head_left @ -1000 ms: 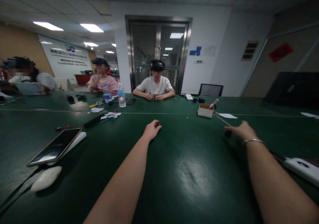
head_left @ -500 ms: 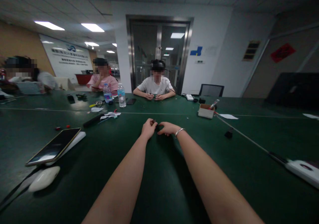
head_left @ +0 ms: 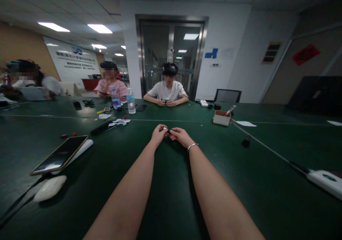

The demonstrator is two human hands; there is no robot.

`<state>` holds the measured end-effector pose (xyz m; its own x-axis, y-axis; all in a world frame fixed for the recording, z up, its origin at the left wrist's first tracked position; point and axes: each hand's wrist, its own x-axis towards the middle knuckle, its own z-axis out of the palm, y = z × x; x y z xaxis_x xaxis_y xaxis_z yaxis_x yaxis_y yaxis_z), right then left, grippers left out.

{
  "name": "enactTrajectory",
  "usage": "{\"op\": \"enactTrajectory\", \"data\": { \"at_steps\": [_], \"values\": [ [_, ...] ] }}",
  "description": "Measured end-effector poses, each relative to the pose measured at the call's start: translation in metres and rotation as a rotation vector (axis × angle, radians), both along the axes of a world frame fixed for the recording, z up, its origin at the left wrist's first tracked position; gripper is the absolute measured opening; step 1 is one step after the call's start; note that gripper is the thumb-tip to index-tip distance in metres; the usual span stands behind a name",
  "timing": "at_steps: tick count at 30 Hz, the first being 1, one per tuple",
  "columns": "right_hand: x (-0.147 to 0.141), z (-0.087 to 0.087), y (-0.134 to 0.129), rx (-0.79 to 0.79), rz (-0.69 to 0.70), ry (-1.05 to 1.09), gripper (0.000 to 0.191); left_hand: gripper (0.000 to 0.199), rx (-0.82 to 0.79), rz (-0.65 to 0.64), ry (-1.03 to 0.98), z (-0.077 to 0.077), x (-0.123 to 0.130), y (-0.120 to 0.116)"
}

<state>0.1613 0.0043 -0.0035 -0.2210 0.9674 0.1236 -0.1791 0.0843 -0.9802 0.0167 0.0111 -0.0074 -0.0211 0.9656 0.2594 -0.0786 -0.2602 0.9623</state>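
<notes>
Both arms stretch forward over the dark green table (head_left: 171,183). My left hand (head_left: 158,134) is closed, its fingertips pinching a small dark object (head_left: 168,131) too small to name. From the right, my right hand (head_left: 182,136) meets it, thumb and fingers pinched on the same dark piece or on a part touching it. A bit of something light shows at the left fingertips. A silver bracelet (head_left: 192,146) circles the right wrist. Much of what lies between the hands is hidden by the fingers.
A phone (head_left: 62,154) and a white mouse-shaped item (head_left: 50,188) lie at left. Two water bottles (head_left: 130,101) stand further back. A small cardboard box (head_left: 221,119) and a white power strip (head_left: 324,183) are at right. A person in white (head_left: 169,90) sits opposite, others at left.
My right hand has moved in and up toward the left one, and its fingers have closed at the small dark object. The left hand stays nearly in place, still pinching.
</notes>
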Motion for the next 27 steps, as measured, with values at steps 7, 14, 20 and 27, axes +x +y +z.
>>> {"op": "enactTrajectory", "data": {
  "at_steps": [7, 14, 20, 27],
  "values": [
    [0.0053, -0.0025, 0.0039, 0.026, -0.183, -0.003, 0.019, 0.021, 0.027, -0.072, 0.045, -0.0016, -0.0025, -0.0008],
    [0.007, -0.0031, 0.0058, 0.009, -0.19, -0.037, 0.013, 0.017, -0.055, -0.077, 0.05, 0.001, -0.0033, -0.002],
    [0.0084, -0.0036, 0.0068, 0.003, -0.179, -0.051, 0.012, 0.015, -0.069, -0.054, 0.078, 0.0037, -0.0018, -0.0041],
    [0.0091, -0.0043, 0.0072, 0.012, -0.16, -0.053, 0.017, 0.017, -0.055, -0.029, 0.169, 0.0049, -0.0013, -0.0062]
  ]
}}
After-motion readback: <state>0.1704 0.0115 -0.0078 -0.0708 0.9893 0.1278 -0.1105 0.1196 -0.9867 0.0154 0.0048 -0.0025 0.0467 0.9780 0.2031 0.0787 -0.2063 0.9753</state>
